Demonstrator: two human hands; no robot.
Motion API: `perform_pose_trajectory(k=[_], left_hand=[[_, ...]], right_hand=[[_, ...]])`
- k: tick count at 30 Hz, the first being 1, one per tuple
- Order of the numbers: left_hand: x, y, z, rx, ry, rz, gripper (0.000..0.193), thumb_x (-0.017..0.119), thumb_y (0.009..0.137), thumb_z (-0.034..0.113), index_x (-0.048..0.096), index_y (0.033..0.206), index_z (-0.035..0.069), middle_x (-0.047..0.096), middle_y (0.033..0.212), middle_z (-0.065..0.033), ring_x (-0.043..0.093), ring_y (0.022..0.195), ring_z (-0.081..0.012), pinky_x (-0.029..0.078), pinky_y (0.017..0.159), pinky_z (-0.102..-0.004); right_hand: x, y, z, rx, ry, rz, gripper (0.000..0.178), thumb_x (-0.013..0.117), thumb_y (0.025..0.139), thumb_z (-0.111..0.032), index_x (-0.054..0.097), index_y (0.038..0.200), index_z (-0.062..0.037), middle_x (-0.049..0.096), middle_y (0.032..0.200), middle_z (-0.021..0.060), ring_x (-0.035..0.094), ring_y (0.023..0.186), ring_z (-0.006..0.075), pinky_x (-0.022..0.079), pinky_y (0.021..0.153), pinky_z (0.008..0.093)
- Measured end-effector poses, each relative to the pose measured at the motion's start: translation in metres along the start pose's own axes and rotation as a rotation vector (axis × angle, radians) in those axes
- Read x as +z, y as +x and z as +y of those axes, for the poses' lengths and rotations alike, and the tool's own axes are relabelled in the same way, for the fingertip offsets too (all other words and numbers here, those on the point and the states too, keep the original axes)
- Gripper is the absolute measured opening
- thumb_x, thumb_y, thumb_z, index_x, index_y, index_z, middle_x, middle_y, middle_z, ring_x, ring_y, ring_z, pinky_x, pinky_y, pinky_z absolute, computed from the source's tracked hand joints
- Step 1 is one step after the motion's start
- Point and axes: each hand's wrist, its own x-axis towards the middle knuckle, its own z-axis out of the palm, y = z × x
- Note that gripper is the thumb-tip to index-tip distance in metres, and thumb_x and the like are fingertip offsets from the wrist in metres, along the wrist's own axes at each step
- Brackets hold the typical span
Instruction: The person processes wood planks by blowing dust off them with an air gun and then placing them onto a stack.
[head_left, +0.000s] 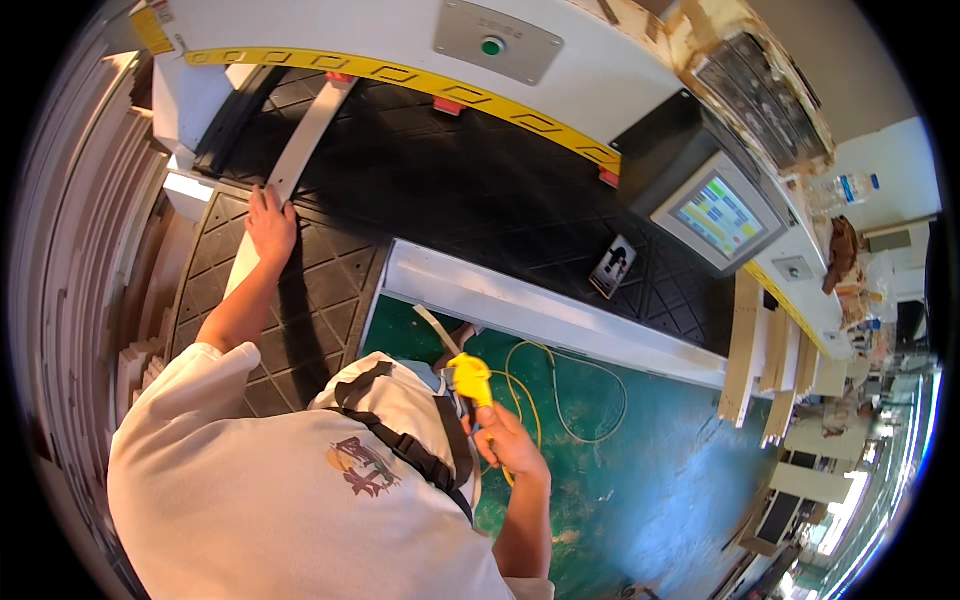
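My left hand (270,228) lies with fingers spread on a long, narrow pale board (312,135). The board runs across the black grooved worktop (420,150) and passes under the yellow-edged machine beam, beside a red block (340,77). Low in front of my body, my right hand (508,443) is closed round a yellow hand tool (470,380). A pale, slightly curved strip (437,328) sticks out from the tool; I cannot make out its exact kind. My fingers hide its lower part.
The white machine beam (590,65) carries a green button (492,46). A touchscreen (722,216) hangs at its right, near a phone-like device (613,266) on the worktop. A thin hose (622,400) loops over the green floor. Boards (745,350) stand at right; stacked panels (85,220) line the left.
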Motion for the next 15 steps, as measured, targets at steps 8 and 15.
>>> perform_pose_trajectory(k=[8,15], left_hand=[[-0.004,0.004,0.001,-0.019,-0.046,-0.002,0.058,0.059,0.098,0.036,0.047,0.149,0.01,0.05,0.154,-0.0153,0.046,0.142,-0.034,0.035,0.113,-0.054],[-0.005,0.002,0.002,-0.025,-0.023,-0.039,0.059,0.059,0.098,0.037,0.046,0.149,0.011,0.05,0.153,-0.0135,0.047,0.14,-0.0324,0.035,0.114,-0.0523]], right_hand=[[0.0,0.026,-0.005,-0.109,0.218,-0.042,0.055,0.044,0.112,-0.041,0.049,0.149,-0.0007,0.068,0.127,0.0179,0.042,0.045,0.0077,0.033,0.041,0.0223],[0.007,0.066,0.03,-0.072,0.826,-0.187,0.068,0.043,0.108,-0.051,0.045,0.151,0.001,0.061,0.139,0.025,0.039,0.041,0.0097,0.032,0.037,0.0228]])
